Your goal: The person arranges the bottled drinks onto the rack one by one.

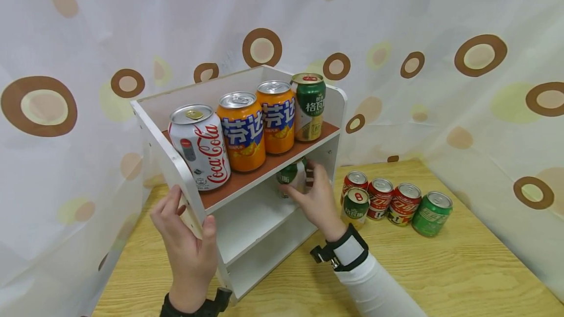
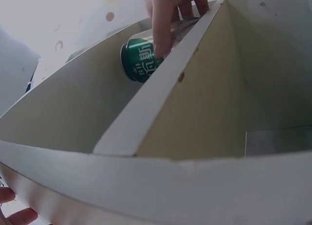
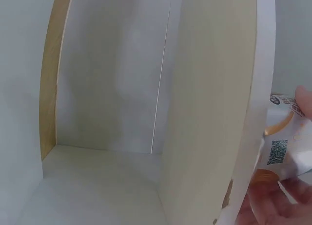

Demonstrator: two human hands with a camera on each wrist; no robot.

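My right hand [image 1: 317, 199] grips a green-and-white drink can [image 1: 291, 175] between thumb and fingers, under the top board at the right end of the middle level of a white shelf unit [image 1: 251, 224]. In the left wrist view, the can's green end [image 2: 139, 59] shows beside that hand's fingers; the right wrist view shows its pale side with a printed code [image 3: 279, 152]. My left hand [image 1: 187, 243] rests against the unit's left side panel, thumb up by the front edge.
On the unit's brown top level stand a white Coca-Cola can [image 1: 200, 148], two orange soda cans [image 1: 241, 131] and a green-and-gold can [image 1: 308, 106]. Several red and green cans [image 1: 403, 204] stand on the wooden table [image 1: 396, 268] to the right. A patterned curtain [image 1: 291, 9] hangs behind.
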